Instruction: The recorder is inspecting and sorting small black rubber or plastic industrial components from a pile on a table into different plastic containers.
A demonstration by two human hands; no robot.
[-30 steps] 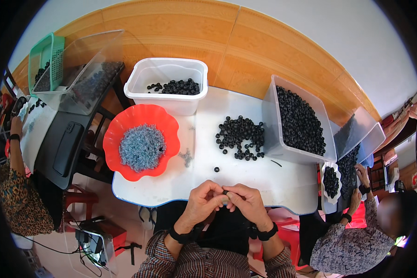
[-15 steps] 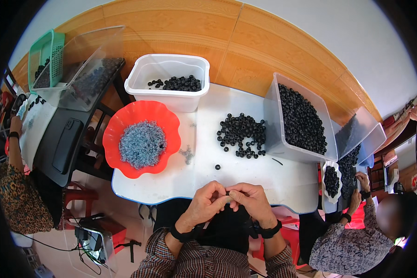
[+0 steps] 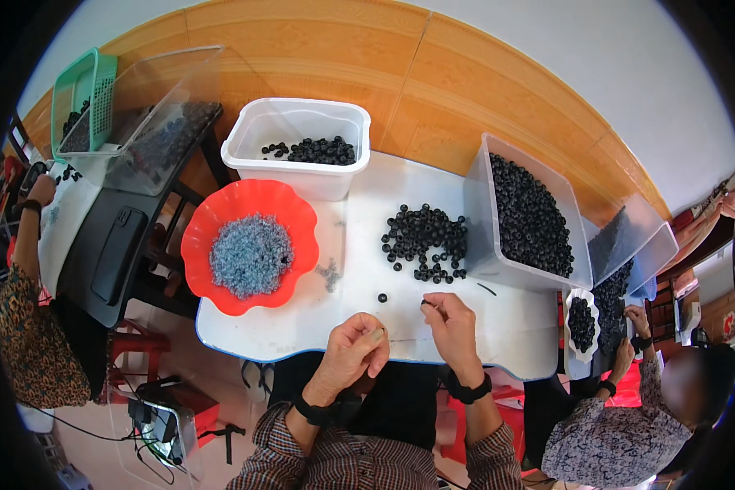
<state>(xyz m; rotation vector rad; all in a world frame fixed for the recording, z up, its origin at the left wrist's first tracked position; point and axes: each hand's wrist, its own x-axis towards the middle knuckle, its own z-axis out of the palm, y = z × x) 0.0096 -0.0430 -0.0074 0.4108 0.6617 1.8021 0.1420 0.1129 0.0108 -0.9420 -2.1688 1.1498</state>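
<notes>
Over the table's front edge, my left hand [image 3: 355,351] is closed, thumb and fingertips pinched together. What it holds, if anything, is too small to make out. My right hand [image 3: 451,327], raised a little higher and apart from it, pinches a small black piece [image 3: 424,303] between thumb and forefinger. Just beyond my hands lies a single round black bead [image 3: 382,298]. Farther back is a loose heap of black beads [image 3: 416,233], several showing holes. Left of my hands stands a red wavy-rimmed bowl [image 3: 194,245] with many tiny clear bluish pieces [image 3: 249,255].
A white tub [image 3: 294,175] with black beads stands at the back left, a full clear bin [image 3: 486,229] at the right. A thin black strip [image 3: 487,289] lies near the bin. Co-workers sit on both sides; a white scalloped dish [image 3: 580,351] stands right.
My hands, together half a second ago, have come apart. The right one has moved up and slightly right with the small black piece; the left has shifted slightly left.
</notes>
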